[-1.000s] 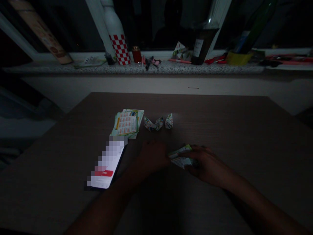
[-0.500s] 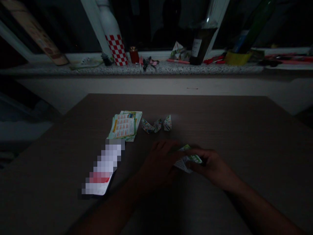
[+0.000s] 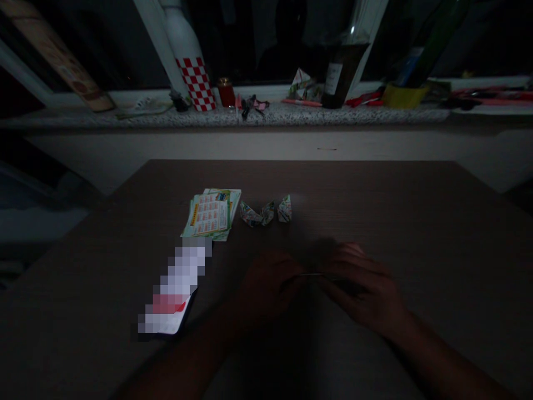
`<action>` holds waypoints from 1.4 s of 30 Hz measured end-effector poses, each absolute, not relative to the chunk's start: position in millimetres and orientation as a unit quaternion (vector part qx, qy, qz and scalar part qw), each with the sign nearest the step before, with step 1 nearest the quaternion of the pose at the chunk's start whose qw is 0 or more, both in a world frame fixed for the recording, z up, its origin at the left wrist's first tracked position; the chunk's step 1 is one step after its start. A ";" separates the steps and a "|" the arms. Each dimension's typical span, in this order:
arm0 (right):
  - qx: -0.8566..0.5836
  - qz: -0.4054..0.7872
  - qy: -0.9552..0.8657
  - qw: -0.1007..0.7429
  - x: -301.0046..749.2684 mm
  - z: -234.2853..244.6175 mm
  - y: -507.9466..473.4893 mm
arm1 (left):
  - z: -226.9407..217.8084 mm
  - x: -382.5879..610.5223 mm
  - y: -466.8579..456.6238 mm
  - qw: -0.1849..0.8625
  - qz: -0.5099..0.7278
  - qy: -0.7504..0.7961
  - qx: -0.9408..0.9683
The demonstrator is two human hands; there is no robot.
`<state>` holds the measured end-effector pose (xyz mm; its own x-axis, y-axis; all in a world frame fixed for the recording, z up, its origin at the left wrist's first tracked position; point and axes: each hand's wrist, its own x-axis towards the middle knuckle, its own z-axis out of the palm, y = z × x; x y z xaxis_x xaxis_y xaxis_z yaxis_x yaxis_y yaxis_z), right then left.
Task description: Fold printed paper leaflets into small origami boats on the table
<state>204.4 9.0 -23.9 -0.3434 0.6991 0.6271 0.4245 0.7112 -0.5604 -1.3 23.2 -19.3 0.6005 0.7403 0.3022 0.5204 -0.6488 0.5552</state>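
Between my two hands is a folded piece of printed paper (image 3: pixel 311 274), seen almost edge-on as a thin pale line. The fingers of my left hand (image 3: pixel 270 283) are closed on its left end. My right hand (image 3: pixel 364 286) pinches its right end between thumb and fingers. Most of the paper is hidden by the fingers and the dim light. Beyond my hands stand several small folded paper pieces (image 3: pixel 285 209) with a green and white print. Left of them lies a stack of printed paper sheets (image 3: pixel 211 214).
A phone (image 3: pixel 179 289) with a lit, blurred screen lies on the brown table (image 3: pixel 395 211) left of my left arm. Behind the table, a stone windowsill (image 3: pixel 287 115) carries a red-and-white checkered bottle (image 3: pixel 195 83), a dark bottle (image 3: pixel 335 83), a yellow tape roll (image 3: pixel 403 96) and small items.
The paper has turned from showing its printed face to nearly edge-on. My left hand has closed around its left end, and my right hand has shifted its grip.
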 end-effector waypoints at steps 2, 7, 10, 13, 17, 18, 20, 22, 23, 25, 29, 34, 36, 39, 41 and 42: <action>-0.342 0.141 -0.806 0.463 203.2 -25.5 9.7 | -19.2 -0.4 22.4 0.217 0.268 0.361 0.866; -0.339 0.121 -0.824 0.438 203.9 -25.0 9.8 | -20.3 0.7 22.1 0.186 0.285 0.365 0.867; -0.336 0.094 -0.840 0.416 204.4 -21.4 8.1 | -17.4 2.2 21.1 0.130 0.286 0.363 0.877; -0.335 0.060 -0.853 0.396 203.5 -17.9 5.6 | -12.6 4.1 19.1 0.087 0.308 0.345 0.882; -0.332 0.032 -0.866 0.373 201.5 -16.0 2.5 | -8.7 4.2 18.1 0.062 0.337 0.316 0.885; -0.330 0.030 -0.869 0.367 201.1 -16.0 2.0 | -8.4 3.9 18.4 0.060 0.338 0.310 0.887; -0.328 0.025 -0.876 0.353 200.2 -16.1 1.4 | -8.2 3.4 19.5 0.057 0.334 0.300 0.892; -0.334 0.017 -0.880 0.336 199.3 -15.9 0.9 | -8.5 3.5 21.1 0.054 0.332 0.294 0.895; -0.338 0.010 -0.881 0.330 198.8 -15.6 0.6 | -8.8 3.9 22.0 0.053 0.330 0.294 0.895; -0.342 -0.003 -0.883 0.320 197.8 -14.9 -0.2 | -9.1 4.9 23.5 0.051 0.325 0.297 0.896; -0.346 -0.016 -0.885 0.311 196.7 -14.3 -2.4 | -8.0 6.4 25.4 0.050 0.318 0.302 0.897; -0.348 -0.021 -0.877 0.330 199.0 -16.3 -3.1 | -5.7 4.5 26.9 0.053 0.321 0.315 0.892; -0.341 -0.022 -0.873 0.347 200.7 -17.5 -2.4 | -5.4 2.8 28.2 0.050 0.323 0.319 0.890; -0.329 -0.030 -0.860 0.390 202.6 -18.1 -1.2 | -5.1 0.0 30.6 0.037 0.333 0.323 0.885; -0.323 -0.032 -0.850 0.414 203.4 -16.4 -0.6 | -4.7 -2.8 32.6 0.027 0.351 0.328 0.877; -0.321 -0.033 -0.848 0.421 203.9 -14.6 -0.3 | -4.4 -5.0 33.9 0.023 0.358 0.334 0.872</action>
